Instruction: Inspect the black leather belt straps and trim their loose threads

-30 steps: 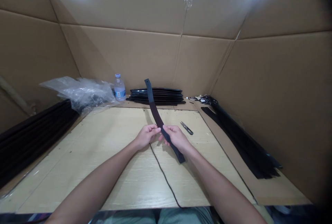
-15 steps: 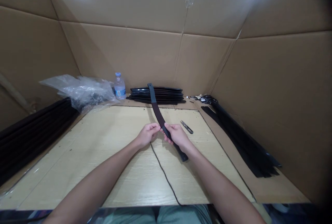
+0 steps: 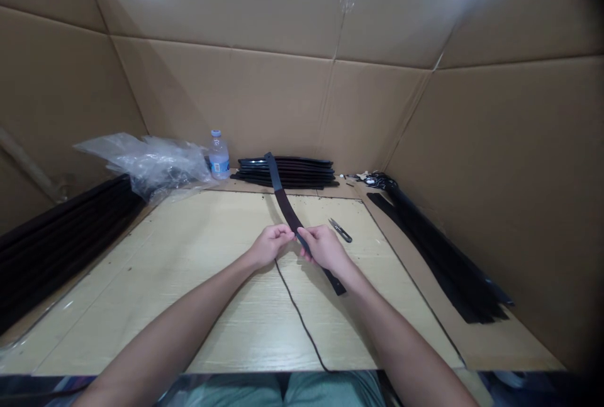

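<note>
A long, slightly curved dark strip (image 3: 285,206) slants across the middle, brownish along its centre, with bare grey-black ends. My right hand (image 3: 323,246) is closed around its lower part, thumb on top. The strip's near end (image 3: 336,282) sticks out below that hand. Right beside it, my left hand (image 3: 272,245) pinches at the strip's left edge, apparently on a thin dark cord (image 3: 297,312). This cord runs from under the left hand down to the table's front edge. Fingertips hide where cord and strip meet.
Small thread snips (image 3: 340,229) lie right of my hands on the wooden board (image 3: 198,281). Behind are a stack of dark strips (image 3: 292,174), a water bottle (image 3: 219,158) and clear plastic bags (image 3: 155,165). More black strips lie left (image 3: 61,250) and right (image 3: 438,250). Cardboard walls surround the board.
The strip has turned a little about its length, its far end shifting slightly left and its near end slightly right. Both hands keep nearly the same place.
</note>
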